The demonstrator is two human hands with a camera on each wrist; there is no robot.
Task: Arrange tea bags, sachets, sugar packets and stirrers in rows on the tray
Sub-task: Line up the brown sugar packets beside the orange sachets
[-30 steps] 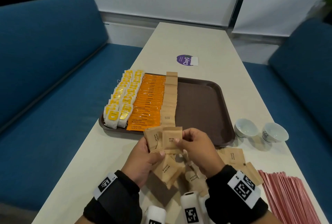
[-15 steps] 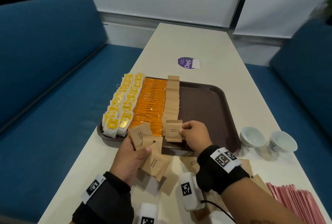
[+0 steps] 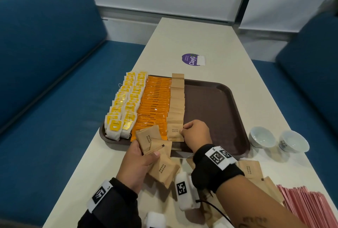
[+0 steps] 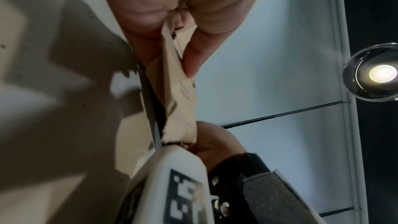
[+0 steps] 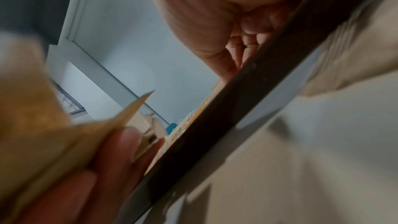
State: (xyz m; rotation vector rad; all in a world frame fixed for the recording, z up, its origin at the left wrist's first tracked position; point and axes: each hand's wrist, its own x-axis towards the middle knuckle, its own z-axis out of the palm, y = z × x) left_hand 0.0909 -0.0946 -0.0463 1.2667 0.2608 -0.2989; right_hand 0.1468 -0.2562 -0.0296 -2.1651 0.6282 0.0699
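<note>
two hands [image 3: 196, 132], brown sugar packets [image 3: 152, 141], tray [image 3: 215, 110]

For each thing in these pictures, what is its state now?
tray: left part filled, right part bare
tea bags: two rows on tray
orange sachets: one row
sugar packet row: nearest packet pinched by right hand
left hand: grips spare sugar packets
stirrers: on table
cups: upright

The pale table [image 3: 210, 41] carries a brown tray [image 3: 215, 110], two cups [image 3: 262, 137] (white), loose sugar packets [image 3: 249, 169], pink stirrers [image 3: 309, 207].
</note>
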